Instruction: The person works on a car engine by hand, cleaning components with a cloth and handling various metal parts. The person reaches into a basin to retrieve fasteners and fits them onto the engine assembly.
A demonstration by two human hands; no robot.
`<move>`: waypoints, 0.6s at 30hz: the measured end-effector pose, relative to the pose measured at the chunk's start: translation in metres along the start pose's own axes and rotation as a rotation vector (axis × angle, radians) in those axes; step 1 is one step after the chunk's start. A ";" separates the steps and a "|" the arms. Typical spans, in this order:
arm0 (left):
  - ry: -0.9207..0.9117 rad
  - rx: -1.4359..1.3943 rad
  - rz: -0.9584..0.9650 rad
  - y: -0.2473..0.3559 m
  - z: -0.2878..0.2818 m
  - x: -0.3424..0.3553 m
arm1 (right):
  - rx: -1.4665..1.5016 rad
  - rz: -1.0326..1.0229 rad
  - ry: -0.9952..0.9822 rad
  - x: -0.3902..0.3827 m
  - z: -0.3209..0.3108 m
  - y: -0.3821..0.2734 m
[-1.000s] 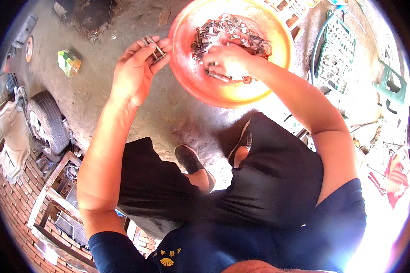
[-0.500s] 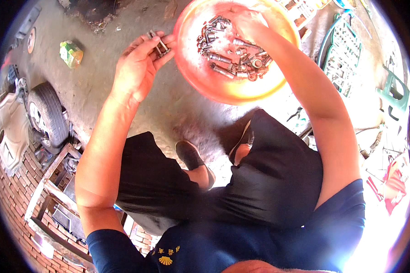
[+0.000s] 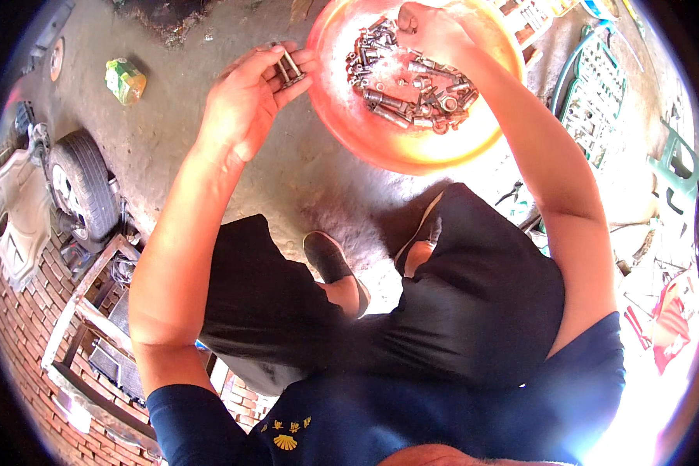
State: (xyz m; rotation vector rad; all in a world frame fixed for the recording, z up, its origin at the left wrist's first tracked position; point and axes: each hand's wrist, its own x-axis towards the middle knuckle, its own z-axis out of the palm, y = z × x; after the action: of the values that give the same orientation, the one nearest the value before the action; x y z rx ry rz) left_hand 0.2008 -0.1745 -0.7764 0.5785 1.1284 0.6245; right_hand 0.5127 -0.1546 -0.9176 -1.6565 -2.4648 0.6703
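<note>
My left hand point(image 3: 245, 97) is closed at the left rim of a round red-orange basin point(image 3: 349, 140). Between its thumb and fingers are metal bolts point(image 3: 291, 66), at least two, with their shanks side by side. Over the far part of the basin is my right hand point(image 3: 436, 37), its fingers curled together. Glare and the curl of the fingers hide whatever they may hold. Below it in the basin lies a pile of bolts, nuts and thicker cylindrical metal parts point(image 3: 423, 101), with small bolts and nuts point(image 3: 369, 54) heaped at the left.
An open green tool case point(image 3: 594, 97) lies to the right, with pliers point(image 3: 512, 193) nearer me. At the left are a wheel with a tyre point(image 3: 81, 186), a metal frame point(image 3: 78, 326) and a green-yellow package point(image 3: 124, 81). My shoes point(image 3: 326, 256) stand on the floor before the basin.
The bolts in my left hand have turned slightly between the fingers. My right hand stays over the basin, its curled fingers now showing more plainly. The whole view has shifted a little.
</note>
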 end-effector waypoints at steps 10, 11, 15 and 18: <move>-0.082 -0.049 -0.075 0.005 0.028 0.017 | 1.401 -0.041 0.151 0.010 -0.076 -0.067; -0.107 -0.096 -0.097 0.006 0.029 0.018 | 1.331 -0.066 0.209 0.010 -0.076 -0.075; -0.166 -0.233 -0.102 0.007 0.029 0.023 | 0.972 -0.149 0.292 0.001 -0.087 -0.108; -0.162 -0.351 -0.078 0.006 0.021 0.027 | 0.599 -0.231 0.232 -0.002 -0.098 -0.113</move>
State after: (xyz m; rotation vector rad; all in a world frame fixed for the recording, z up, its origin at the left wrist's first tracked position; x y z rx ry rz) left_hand 0.2279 -0.1530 -0.7828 0.2761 0.8601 0.6773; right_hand 0.4479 -0.1623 -0.7834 -1.1317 -1.9782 0.9909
